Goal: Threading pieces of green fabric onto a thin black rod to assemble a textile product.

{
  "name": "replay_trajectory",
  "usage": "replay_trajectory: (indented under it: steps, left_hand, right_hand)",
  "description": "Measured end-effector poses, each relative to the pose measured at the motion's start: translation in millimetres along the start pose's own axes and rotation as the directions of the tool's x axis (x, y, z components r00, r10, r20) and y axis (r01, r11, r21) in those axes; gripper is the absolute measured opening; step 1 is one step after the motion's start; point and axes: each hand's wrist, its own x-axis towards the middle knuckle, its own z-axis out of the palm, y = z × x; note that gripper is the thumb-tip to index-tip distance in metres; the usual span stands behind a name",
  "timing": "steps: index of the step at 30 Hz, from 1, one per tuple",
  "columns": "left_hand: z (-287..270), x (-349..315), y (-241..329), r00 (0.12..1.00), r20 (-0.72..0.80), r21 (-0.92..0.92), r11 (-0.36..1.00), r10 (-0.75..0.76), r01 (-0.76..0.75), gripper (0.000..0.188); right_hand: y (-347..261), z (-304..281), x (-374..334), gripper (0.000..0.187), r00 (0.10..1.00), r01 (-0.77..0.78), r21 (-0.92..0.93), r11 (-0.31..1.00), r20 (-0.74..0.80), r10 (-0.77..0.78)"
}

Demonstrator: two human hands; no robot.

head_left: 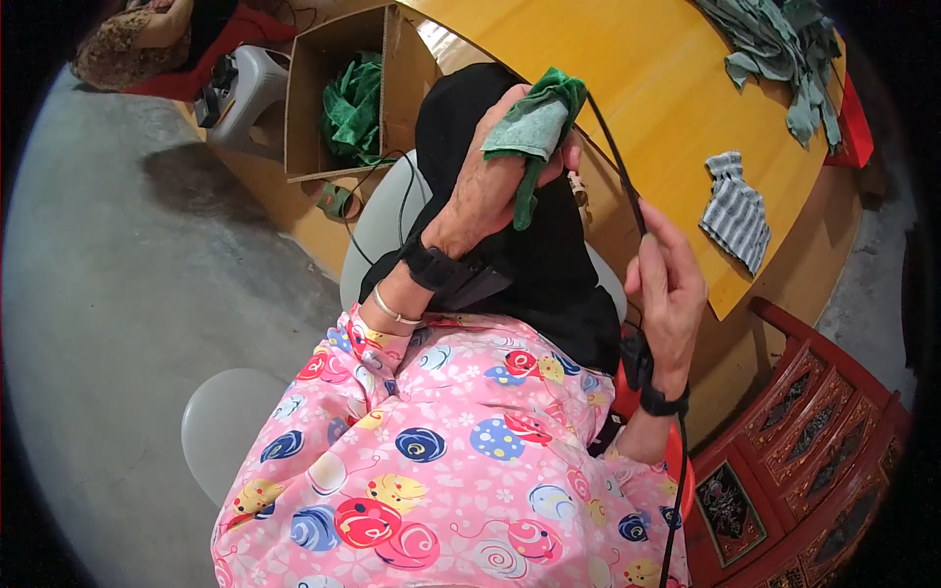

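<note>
My left hand [484, 192] is closed on a small piece of green fabric [534, 132], dark velvety green on one side and paler on the other. The fabric drapes over the fingers, and a narrow end hangs below them. From its upper right corner a thin black strip [614, 155] runs down to my right hand [670, 286], whose thumb and fingers pinch it. Whether the strip is a cord or a rod, I cannot tell. Both hands are above my black-clad lap, beside the table edge. A grey-and-white striped cloth piece [737, 211] lies on the table, right of the strip.
The yellow table [627, 59] curves across the upper right, with a heap of grey-green cloth [774, 59] on it. An open cardboard box [412, 78] with green cloth inside stands left of my knees. A carved red wooden chair [784, 441] is at the lower right.
</note>
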Motion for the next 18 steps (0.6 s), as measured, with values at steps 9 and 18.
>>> replay_trajectory:
  steps: [9,18]
  left_hand:
    - [3.3,-3.6,-2.2,0.962,0.051,0.352,0.896,0.269,-0.269,0.021]
    - [8.2,-1.0,-15.0,0.695,0.213,0.767,0.323,0.687,-0.554,0.030]
  right_hand:
    - [-3.1,13.4,-11.8,0.027,0.998,-0.064,0.038,0.997,-0.014,0.064]
    - [-5.8,22.1,-17.4,0.027,0.994,-0.100,0.223,0.970,-0.010,0.104]
